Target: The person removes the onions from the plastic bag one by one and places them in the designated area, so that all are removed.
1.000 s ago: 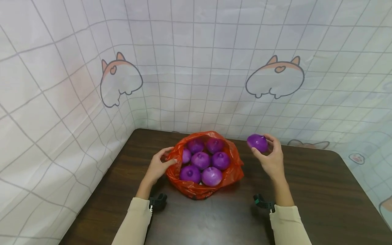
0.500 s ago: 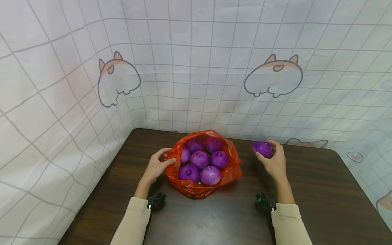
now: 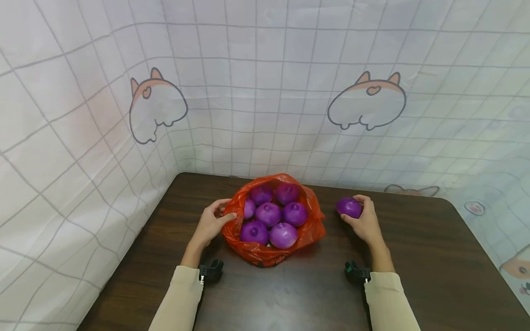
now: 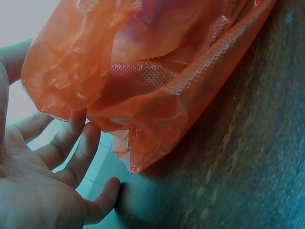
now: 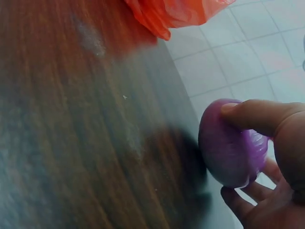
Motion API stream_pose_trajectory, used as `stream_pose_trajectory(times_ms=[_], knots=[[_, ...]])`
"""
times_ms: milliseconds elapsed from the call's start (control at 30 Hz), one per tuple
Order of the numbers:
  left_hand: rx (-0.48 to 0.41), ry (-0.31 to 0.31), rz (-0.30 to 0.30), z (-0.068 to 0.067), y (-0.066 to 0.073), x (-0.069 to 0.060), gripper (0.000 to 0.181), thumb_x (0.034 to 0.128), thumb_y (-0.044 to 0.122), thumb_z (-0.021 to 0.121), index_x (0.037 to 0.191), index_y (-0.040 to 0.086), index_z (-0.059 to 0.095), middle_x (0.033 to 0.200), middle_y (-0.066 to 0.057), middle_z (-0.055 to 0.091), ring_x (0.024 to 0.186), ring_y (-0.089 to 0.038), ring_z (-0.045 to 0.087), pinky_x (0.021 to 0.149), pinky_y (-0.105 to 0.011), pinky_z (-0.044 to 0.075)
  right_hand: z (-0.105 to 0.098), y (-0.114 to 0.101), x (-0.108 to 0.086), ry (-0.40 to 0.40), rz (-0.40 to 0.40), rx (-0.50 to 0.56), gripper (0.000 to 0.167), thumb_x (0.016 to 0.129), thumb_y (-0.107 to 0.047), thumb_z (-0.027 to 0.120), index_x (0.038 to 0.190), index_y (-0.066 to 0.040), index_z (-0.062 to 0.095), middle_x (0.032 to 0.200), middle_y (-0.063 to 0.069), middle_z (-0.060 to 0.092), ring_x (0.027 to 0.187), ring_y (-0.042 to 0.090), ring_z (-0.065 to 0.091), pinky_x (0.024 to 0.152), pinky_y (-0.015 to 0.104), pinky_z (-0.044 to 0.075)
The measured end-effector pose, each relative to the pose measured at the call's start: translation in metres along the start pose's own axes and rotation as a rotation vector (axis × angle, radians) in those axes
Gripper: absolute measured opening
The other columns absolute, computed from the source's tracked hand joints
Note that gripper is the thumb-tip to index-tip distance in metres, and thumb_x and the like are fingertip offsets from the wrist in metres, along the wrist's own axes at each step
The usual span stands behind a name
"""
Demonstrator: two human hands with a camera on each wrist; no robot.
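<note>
The glossy, round purple onion (image 3: 348,208) is in my right hand (image 3: 367,226), pinched around its sides, probably for a steady hold, right of the crinkled red plastic bag (image 3: 313,233). Well apart, my left hand (image 3: 209,225) pinches the bag's left rim, seemingly bracing its mouth open.

Dark-brown wood-grain table (image 3: 439,257) is backed by rippled white grey-gridded sheeting (image 3: 256,105) | white-and-orange cartoon animals (image 3: 368,105) are printed thereon | pale glare (image 3: 271,305) is reflected frontward
</note>
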State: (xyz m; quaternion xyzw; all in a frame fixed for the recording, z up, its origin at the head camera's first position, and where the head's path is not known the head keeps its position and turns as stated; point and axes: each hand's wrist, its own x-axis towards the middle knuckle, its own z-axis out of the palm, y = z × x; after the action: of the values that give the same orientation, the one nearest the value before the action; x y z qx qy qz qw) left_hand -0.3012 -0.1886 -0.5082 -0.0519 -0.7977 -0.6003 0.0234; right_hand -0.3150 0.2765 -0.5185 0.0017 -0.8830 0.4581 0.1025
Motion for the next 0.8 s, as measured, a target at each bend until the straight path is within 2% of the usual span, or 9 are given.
stream_pose_trajectory(times_ms=[333, 500, 800], knots=[[0.002, -0.015, -0.012, 0.000, 0.002, -0.001, 0.048, 0.0924, 0.016, 0.074, 0.138, 0.010, 0.060, 0.108, -0.013, 0.059, 0.096, -0.023, 0.056, 0.078, -0.027, 0.052, 0.004, 0.005, 0.003, -0.005, -0.002, 0.072, 0.073, 0.087, -0.001, 0.077, 0.145, 0.000, 0.033, 0.149, 0.030, 0.031, 0.139, 0.048, 0.038, 0.113, 0.064, 0.032], [0.000, -0.011, -0.015, -0.001, 0.002, -0.001, 0.048, 0.0925, 0.015, 0.074, 0.138, 0.010, 0.060, 0.108, -0.013, 0.059, 0.095, -0.023, 0.055, 0.078, -0.027, 0.051, 0.009, 0.007, 0.014, -0.006, -0.016, 0.066, 0.073, 0.086, -0.001, 0.079, 0.143, 0.001, 0.035, 0.149, 0.031, 0.031, 0.141, 0.048, 0.035, 0.115, 0.064, 0.029], [0.005, -0.004, -0.021, 0.000, 0.001, 0.000, 0.049, 0.0919, 0.015, 0.075, 0.138, 0.009, 0.060, 0.107, -0.013, 0.059, 0.095, -0.023, 0.055, 0.077, -0.026, 0.050, 0.011, 0.008, 0.032, -0.028, 0.008, 0.073, 0.073, 0.086, -0.002, 0.079, 0.144, 0.001, 0.035, 0.149, 0.030, 0.030, 0.141, 0.048, 0.034, 0.117, 0.064, 0.028]])
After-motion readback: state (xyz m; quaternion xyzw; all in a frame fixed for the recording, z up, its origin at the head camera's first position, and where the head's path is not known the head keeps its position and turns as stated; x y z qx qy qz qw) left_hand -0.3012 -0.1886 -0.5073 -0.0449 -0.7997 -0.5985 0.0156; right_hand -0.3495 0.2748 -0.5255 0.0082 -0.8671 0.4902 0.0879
